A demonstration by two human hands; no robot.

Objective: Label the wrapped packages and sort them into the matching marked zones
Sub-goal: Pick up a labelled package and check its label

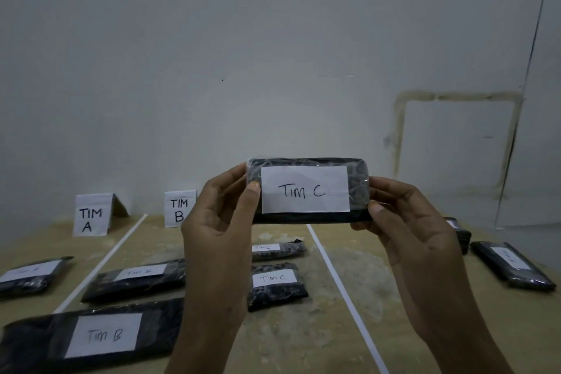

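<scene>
A person is holding a plastic-wrapped dark package point(309, 218) up in the air above the tabletop point(349, 264), level and facing the camera, with its white label point(304, 179) reading "Tim C". The left hand point(217, 222) is gripping the package's left end and the right hand point(409, 222) its right end, the fingers point(252, 194) of both curling round it and each thumb pressing the front.

Below, two packages marked "Tim C" point(276, 294) point(285, 250) are lying between the hands. To their left, two marked "Tim B" point(39, 340) point(136, 285) are sitting beyond a white tape line point(100, 264), with another package point(27, 282) left of it. Folded cards "TIM A" point(91, 215) and "TIM B" point(179, 209) are standing at the back. Right of a second tape line point(340, 282), two more packages point(516, 270) point(463, 235) are lying, their labels unreadable.
</scene>
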